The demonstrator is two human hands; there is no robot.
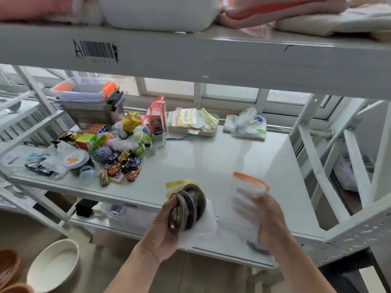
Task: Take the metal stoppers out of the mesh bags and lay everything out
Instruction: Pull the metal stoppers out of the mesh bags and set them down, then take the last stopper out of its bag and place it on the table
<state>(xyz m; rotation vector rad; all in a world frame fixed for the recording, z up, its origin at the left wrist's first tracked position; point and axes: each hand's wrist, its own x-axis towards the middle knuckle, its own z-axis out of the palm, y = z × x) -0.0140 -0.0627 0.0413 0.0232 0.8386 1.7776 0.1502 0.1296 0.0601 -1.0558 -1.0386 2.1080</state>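
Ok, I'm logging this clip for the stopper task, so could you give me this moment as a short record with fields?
left hand: grips a stack of metal stoppers
right hand: holds a mesh bag with an orange top; blurred
under stoppers: white mesh on the shelf edge
yellow-edged bag: behind the stoppers
shelf left: toy cars, cubes, jar
shelf back: bins, packets
stoppers laid out: none seen

Both hands (pixel 160 229) and forearms are bare, no sleeves.
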